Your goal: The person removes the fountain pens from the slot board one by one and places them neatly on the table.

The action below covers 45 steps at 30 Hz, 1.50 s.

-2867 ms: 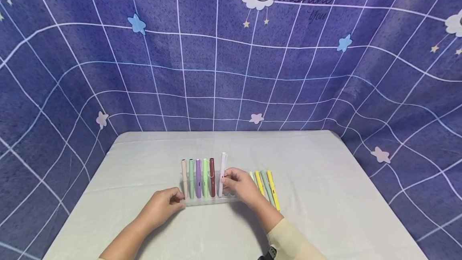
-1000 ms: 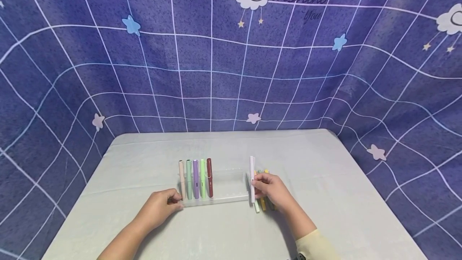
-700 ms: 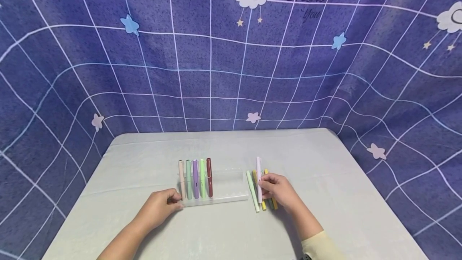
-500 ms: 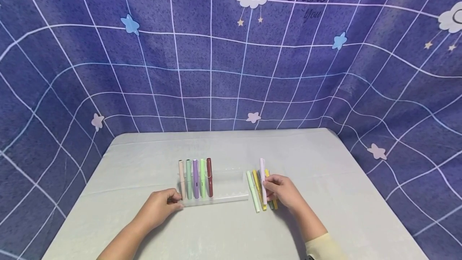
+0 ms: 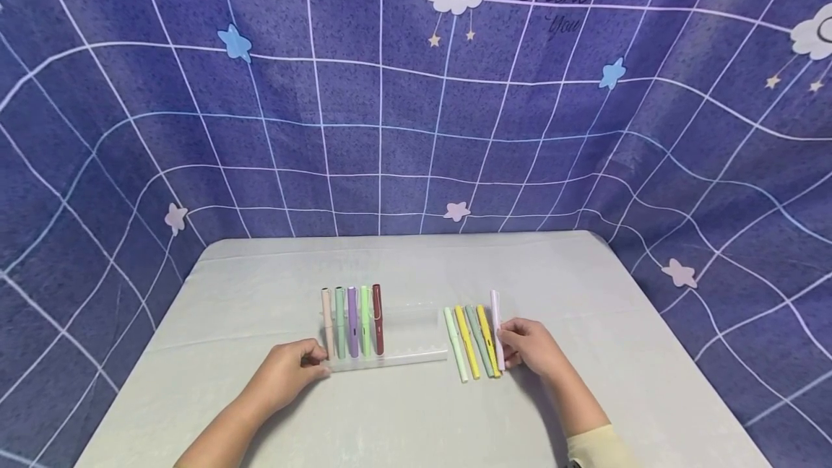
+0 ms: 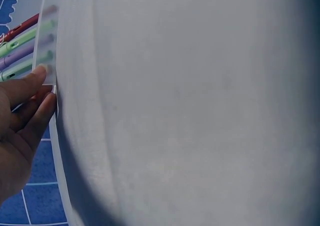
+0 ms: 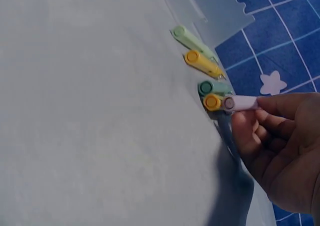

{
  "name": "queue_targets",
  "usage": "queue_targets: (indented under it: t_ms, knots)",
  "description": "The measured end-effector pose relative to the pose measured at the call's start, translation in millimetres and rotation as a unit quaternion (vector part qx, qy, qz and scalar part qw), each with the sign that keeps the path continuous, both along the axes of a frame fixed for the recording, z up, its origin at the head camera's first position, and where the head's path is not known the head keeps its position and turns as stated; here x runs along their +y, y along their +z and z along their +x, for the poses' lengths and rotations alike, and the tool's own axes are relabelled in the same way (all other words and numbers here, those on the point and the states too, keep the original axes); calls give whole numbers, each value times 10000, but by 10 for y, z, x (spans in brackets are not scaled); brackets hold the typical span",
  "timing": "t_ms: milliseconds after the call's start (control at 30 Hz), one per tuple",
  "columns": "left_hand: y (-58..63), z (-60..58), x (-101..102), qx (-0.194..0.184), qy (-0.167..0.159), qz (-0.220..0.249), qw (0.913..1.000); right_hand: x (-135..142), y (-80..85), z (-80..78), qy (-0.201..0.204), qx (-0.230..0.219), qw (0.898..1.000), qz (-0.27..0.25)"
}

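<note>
My right hand (image 5: 529,345) pinches a pale lilac pen (image 5: 497,327) between thumb and fingers, at the right end of a row of loose pens. In the right wrist view the lilac pen (image 7: 242,103) sits right beside a yellow pen (image 7: 212,102). My left hand (image 5: 300,368) grips the left end of a clear plastic pen rack (image 5: 409,360); the left wrist view shows the thumb on its front edge. Standing side by side in the rack's left part are a beige pen (image 5: 328,323), a sage green, a purple (image 5: 353,323), a bright green and a dark red pen (image 5: 378,320).
Right of the rack, a pale green pen (image 5: 456,345), a yellow pen (image 5: 466,341), a sage green pen (image 5: 479,341) and another yellow one lie on the white-covered table (image 5: 364,425). A blue grid-patterned curtain (image 5: 416,143) surrounds the table's back and sides.
My right hand has lifted the lilac pen out of the rack and carried it right, across the loose pens to their far side. The left hand keeps its grip on the rack.
</note>
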<state>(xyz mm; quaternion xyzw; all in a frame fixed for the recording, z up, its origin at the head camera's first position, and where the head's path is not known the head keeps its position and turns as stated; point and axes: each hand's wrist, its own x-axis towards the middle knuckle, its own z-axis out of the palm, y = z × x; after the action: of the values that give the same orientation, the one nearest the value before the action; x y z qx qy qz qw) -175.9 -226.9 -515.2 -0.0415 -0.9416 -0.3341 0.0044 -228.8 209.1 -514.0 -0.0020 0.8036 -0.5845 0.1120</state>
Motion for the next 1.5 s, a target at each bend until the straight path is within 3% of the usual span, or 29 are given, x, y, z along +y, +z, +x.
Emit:
queue_targets:
  t_ms: [233,700,1233,1500]
  knots:
    - [-1,-6,-1,7,34,-56,10000,22,12,14,-241,-201,9969,725]
    - [-25,-14,-10,-27,-6,-93,10000,-39,5,-19,-352,-324,9880,1469]
    - [-20,-15,-15,12,23,-75,10000,-39,-58,-41,-437,-383,9883,1409]
    - [-26,-15,-2,-35,33,-30,10000,-36,-4,-44,-568,-323,9869,1477]
